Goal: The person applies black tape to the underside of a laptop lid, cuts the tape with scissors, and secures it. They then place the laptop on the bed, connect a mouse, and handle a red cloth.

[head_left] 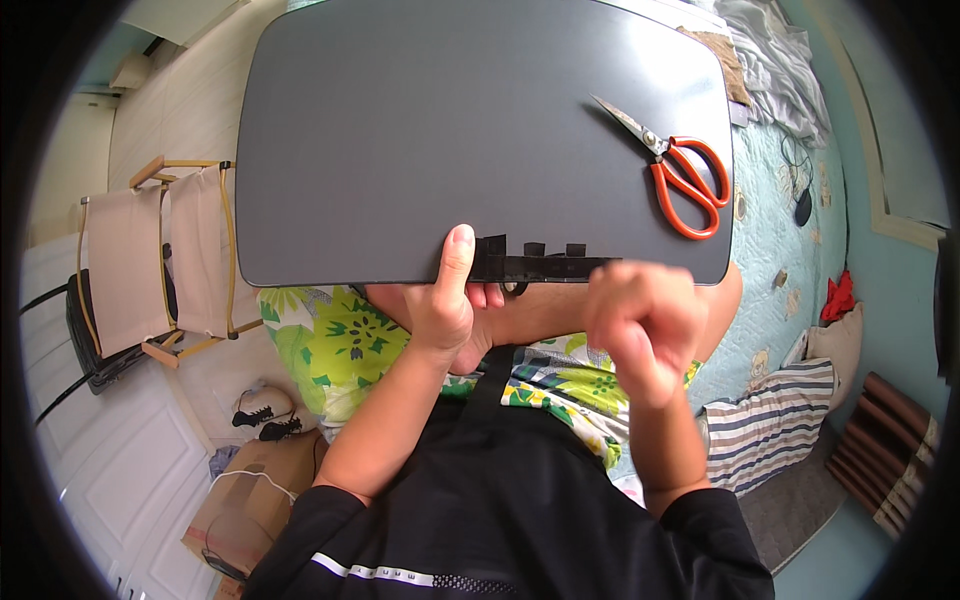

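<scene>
A dark grey tabletop [440, 130] with rounded corners lies across in front of me, over my crossed legs. My left hand [445, 315] grips its near edge, thumb on top and fingers curled underneath. Beside that thumb, pieces of black tape [545, 267] are stuck along the edge, with short tabs reaching onto the top. Close by the right end of the tape, my right hand [650, 325] is closed and slightly blurred; whatever its fingers hold is hidden. Scissors with red handles [690, 188] rest on the right of the tabletop, blades pointing to the far left.
A folding chair [165, 255] with beige fabric stands on the left, and a cardboard box [245, 500] sits lower left. Light blue bedding [770, 260] spreads on the right, with a striped pillow [770, 425] and a grey crumpled cloth [775, 70].
</scene>
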Tool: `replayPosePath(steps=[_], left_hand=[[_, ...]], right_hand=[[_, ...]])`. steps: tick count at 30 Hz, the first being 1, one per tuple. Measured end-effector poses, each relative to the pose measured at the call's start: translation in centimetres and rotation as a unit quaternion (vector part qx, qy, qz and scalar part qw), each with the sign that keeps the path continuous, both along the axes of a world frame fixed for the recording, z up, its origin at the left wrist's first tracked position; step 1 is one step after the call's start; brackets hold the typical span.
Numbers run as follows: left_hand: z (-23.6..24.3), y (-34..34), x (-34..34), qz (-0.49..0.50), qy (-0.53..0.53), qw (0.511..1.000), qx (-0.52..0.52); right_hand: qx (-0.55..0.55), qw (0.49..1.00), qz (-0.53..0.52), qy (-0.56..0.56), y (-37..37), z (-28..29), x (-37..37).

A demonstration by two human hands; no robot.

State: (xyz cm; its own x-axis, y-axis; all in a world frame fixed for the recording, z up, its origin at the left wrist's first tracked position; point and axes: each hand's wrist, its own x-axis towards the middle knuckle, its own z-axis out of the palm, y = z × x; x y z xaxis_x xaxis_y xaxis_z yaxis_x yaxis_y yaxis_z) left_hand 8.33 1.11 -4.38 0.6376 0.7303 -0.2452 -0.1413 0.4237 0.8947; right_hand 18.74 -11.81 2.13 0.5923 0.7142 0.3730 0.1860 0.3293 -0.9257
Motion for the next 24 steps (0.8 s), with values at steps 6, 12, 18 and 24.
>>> replayPosePath(steps=[6,12,18,24], left_hand=[[0.3,-0.5,0.2,0.026,-0.02,0.999,-0.004],[-0.7,-0.9,0.0,0.001,-0.045,0.999,0.0],[0.1,-0.9,-0.1,-0.002,-0.046,0.997,-0.069],[-0.4,-0.5,0.2,0.032,-0.032,0.997,-0.063]], right_hand=[[-0.232,0.969,-0.09,-0.009,-4.3,-6.6,-4.7],[-0.453,0.866,-0.21,-0.031,-1.6,-11.6,-6.4],[-0.613,0.766,-0.166,-0.099,0.9,-13.6,-5.7],[-0.609,0.767,-0.162,-0.122,1.6,-14.9,-5.2]])
